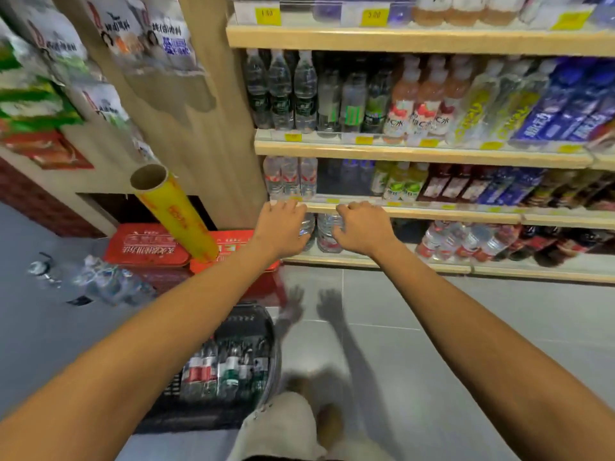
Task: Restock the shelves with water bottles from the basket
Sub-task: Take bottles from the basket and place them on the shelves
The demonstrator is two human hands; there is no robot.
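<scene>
I have the shelves [416,212] across the upper right and the basket [274,347], lower centre, holding water bottles [213,367]. At mid-frame, on the lowest tier, clear bottles [327,236] stand between the hands. The left hand [283,227] lies fairly flat against one. The right hand [364,229] curls its fingers, but whether round a bottle I can't tell. A hard shove could topple that row.

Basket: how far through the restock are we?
Done: two water bottles stand at the left end of the bottom shelf. In hand: left hand and right hand are on them, grip unclear. Left: the basket holds several more bottles.
</scene>
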